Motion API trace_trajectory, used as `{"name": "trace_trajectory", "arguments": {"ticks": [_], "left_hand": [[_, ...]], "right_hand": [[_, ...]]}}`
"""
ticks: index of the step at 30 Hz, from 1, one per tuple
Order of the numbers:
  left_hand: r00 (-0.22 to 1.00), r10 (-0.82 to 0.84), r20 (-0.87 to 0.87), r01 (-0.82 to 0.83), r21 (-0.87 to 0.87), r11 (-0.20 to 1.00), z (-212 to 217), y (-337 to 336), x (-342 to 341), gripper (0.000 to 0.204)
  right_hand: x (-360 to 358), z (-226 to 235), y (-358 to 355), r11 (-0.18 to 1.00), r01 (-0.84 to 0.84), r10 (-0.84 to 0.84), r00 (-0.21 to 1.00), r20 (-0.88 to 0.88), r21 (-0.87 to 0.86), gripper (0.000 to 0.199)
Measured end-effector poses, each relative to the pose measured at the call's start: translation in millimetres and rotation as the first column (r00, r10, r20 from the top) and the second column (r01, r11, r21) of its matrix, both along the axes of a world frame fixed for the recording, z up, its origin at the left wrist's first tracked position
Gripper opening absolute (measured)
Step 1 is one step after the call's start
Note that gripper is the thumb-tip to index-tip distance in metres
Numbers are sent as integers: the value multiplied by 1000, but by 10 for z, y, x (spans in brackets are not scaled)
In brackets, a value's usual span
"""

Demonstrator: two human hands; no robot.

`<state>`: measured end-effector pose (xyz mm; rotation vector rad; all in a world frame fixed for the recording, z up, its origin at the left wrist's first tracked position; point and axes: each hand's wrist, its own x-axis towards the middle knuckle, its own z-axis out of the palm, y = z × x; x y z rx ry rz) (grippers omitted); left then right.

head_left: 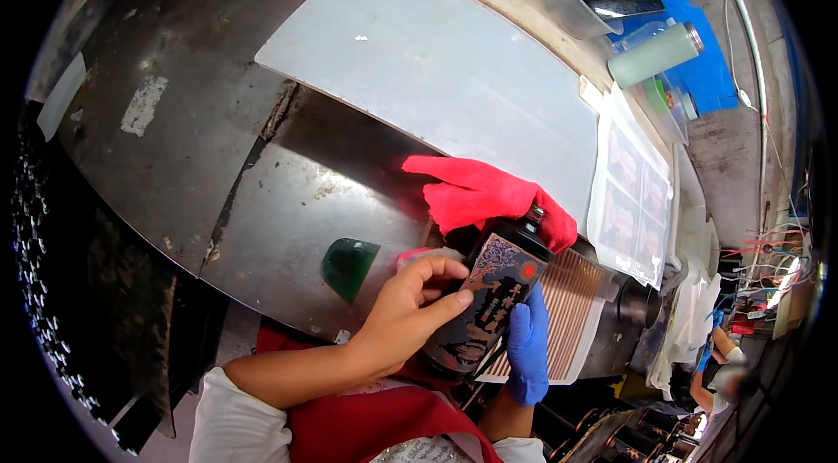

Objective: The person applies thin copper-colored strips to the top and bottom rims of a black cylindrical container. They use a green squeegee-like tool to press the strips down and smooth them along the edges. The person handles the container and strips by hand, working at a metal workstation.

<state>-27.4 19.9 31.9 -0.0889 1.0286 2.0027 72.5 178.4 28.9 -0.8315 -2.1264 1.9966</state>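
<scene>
In the head view, the glossy black, narrow-necked bottle (487,306) at lower centre looks stiff, fairly heavy and slippery, best held round its body, where the blue-gloved right hand (529,348) grasps it while the bare left hand (408,310) touches its patterned label (501,290), pinch unclear.

a black bottle (489,299) patterned in copper is held tilted, neck pointing away and rightward

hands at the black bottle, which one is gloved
The right hand, in a blue glove at the lower right of the bottle; the left hand is bare.
</scene>
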Motion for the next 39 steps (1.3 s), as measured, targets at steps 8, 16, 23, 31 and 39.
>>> {"name": "trace_trajectory", "arguments": {"ticks": [8, 16, 23, 31, 39], "left_hand": [[999, 18, -31, -19, -29, 999, -143, 125, -21, 16], [989, 88, 120, -97, 70, 993, -174, 174, -59, 14], [953, 147, 264, -176, 91, 980, -327, 337, -51, 16], [990, 108, 89, -114, 73, 991, -434, 347, 14, 19], [999, 6, -38, -1, 142, 990, -395, 286, 13, 31]], "right_hand": [[-38, 64, -18, 999, 4, -3, 1000, 2, -54, 81], [-27, -3, 10, 997, 6, -7, 1000, -21, -72, 82], [-2, -29, -9, 994, 15, -17, 1000, -18, -106, 83], [34, -95, 47, 994, -50, 46, 998, -36, -97, 84], [290, -356, 762, 437, 269, -416, 906, 72, -858, 74]]}}
